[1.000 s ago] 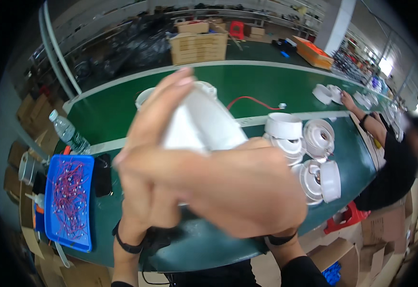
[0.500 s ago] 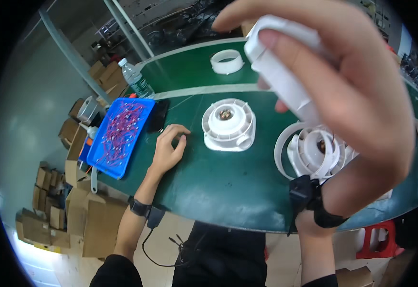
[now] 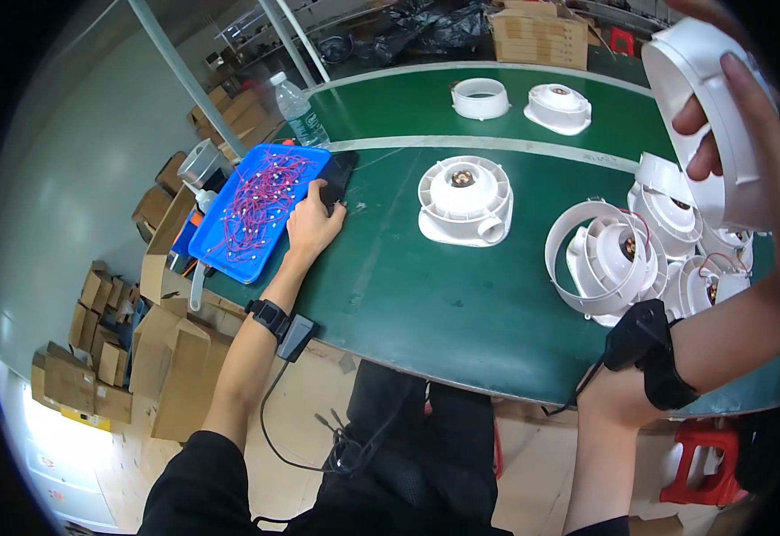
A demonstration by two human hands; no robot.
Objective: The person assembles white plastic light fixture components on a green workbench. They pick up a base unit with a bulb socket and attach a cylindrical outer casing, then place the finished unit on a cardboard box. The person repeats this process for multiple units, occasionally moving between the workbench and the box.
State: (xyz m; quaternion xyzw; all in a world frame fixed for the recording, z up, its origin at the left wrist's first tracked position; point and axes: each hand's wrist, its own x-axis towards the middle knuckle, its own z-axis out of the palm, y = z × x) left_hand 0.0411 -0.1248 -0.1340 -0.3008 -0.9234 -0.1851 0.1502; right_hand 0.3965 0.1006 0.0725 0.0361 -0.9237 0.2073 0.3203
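My right hand (image 3: pixel 769 134), raised at the upper right, grips a white plastic ring housing (image 3: pixel 675 54), with some fingertips showing inside its opening. My left hand (image 3: pixel 312 228) is at the right edge of a blue tray (image 3: pixel 249 274), against a black flat-sided object (image 3: pixel 343 171). Its thumb and forefinger are apart; the other fingers are mostly hidden. In the middle of the green table sits a white round fan housing (image 3: pixel 466 201) with a coppery centre. A loose white ring (image 3: pixel 558 259) leans over another such housing (image 3: pixel 622 263) on the right.
Pink-red wires (image 3: pixel 265 201) with small white connectors fill the tray. Behind it stands a water bottle (image 3: pixel 299 112). A white ring (image 3: pixel 480 98) and a white housing (image 3: pixel 558 109) lie on the far strip. Several more housings (image 3: pixel 667 219) crowd the right side. Cardboard boxes (image 3: pixel 198 384) flank the left.
My right hand has carried the white ring housing outward to the right. My left hand has moved forward from the bare tabletop to the tray's edge. The view has shifted too.
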